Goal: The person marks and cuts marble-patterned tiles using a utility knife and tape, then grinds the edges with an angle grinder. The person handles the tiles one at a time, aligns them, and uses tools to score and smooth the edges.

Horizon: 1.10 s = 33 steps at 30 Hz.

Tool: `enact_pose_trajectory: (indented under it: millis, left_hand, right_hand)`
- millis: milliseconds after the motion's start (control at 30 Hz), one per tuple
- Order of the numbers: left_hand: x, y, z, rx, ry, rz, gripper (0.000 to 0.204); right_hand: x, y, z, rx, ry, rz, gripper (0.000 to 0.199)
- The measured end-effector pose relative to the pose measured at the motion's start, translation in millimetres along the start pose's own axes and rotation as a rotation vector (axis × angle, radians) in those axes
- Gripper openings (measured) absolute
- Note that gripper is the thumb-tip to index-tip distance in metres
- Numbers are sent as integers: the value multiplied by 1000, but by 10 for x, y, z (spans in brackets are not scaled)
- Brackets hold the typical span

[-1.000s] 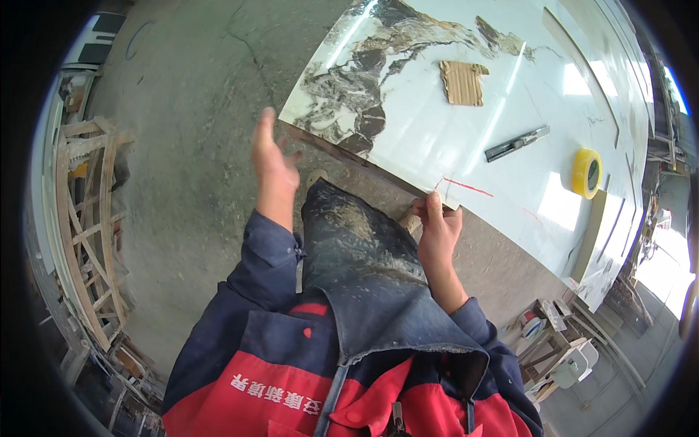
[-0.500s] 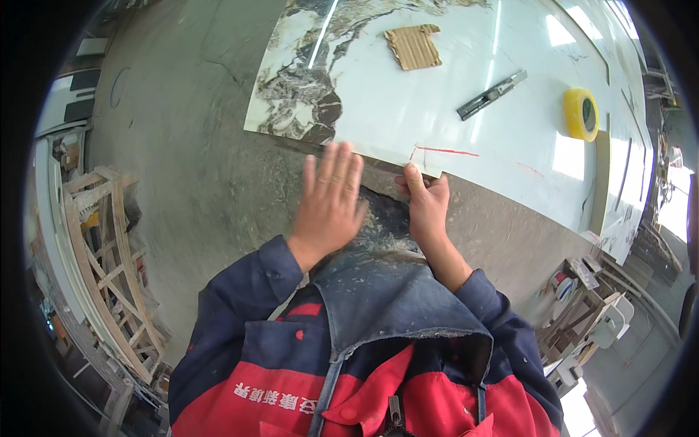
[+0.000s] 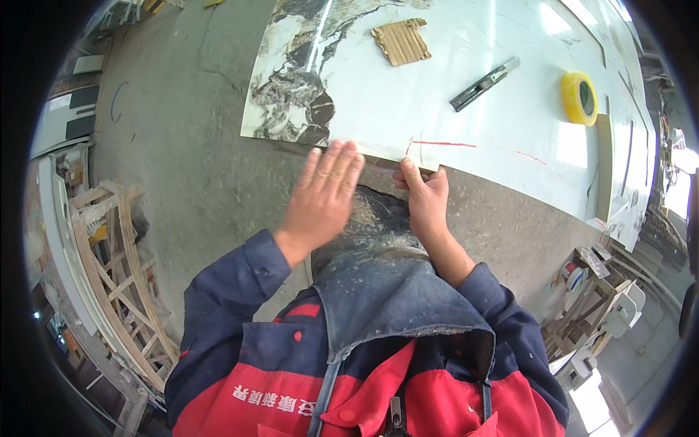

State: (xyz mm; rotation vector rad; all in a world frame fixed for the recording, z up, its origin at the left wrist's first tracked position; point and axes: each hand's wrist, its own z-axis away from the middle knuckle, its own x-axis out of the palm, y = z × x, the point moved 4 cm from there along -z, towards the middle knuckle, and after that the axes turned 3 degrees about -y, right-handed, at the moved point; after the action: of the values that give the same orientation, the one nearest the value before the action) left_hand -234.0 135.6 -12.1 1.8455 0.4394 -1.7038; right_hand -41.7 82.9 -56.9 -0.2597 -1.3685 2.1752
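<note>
**Left hand (image 3: 320,193) laid out straight, right hand (image 3: 426,197) pinching, both at the near edge of a glossy white, brown-veined slab (image 3: 393,105)**

In the head view, polished stone-like sheen meets rough matter: a ragged-edged square of tan corrugated cardboard (image 3: 403,41), a slim black-and-grey utility knife (image 3: 486,84) and a thick ring of shiny yellow tape (image 3: 570,100) all lie on the slab. A dark, dust-scuffed apron (image 3: 393,298) hangs over a navy-and-red jacket (image 3: 277,379).

The slab spreads across the upper middle and right, its surface smooth and mirror-like with bright reflections. Dark brown and grey veining crowds its left end; the middle is mostly plain white. A thin red line (image 3: 444,143) is drawn near the edge, just beyond the right hand.

The left hand is open, back upward, fingers extended and nearly together, gripping nothing; its fingertips reach the near edge, though contact is hard to tell. The right hand is closed on the slab's edge, thumb on top, fingers curled below.

That edge slants down toward the right. Grey concrete floor (image 3: 196,167) stretches from the slab's left side to a pale wooden frame (image 3: 120,288); a gap separates the two hands.
</note>
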Motion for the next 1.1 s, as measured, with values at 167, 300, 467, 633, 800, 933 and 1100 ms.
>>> enact_pose_trajectory:
  millis: [167, 300, 467, 633, 800, 933, 1100]
  left_hand:
    - [-141, -470, 207, -65, 22, -20, 89]
    - [-269, -804, 349, -143, 20, -52, 96]
    - [-457, -1096, 429, -243, -27, -119, 94]
    - [-441, -1020, 306, -330, -63, -166, 108]
    - [-27, -23, -101, -102, -42, 55, 108]
    - [45, 462, -395, -7, -69, 78, 101]
    - [58, 552, -481, -10, -72, 66, 93]
  right_hand:
    - [-2, 29, 8, 4, -16, 9, 28]
    - [-8, 31, 16, 1, -2, 5, 30]
    - [-15, 15, -15, 3, -33, 22, 33]
    - [-14, -13, -27, -11, -54, 13, 32]
    - [-12, 73, -63, -86, -14, 116, 27]
    - [9, -66, -47, -68, -66, 77, 35]
    - [-38, -51, -67, -170, -65, 53, 44]
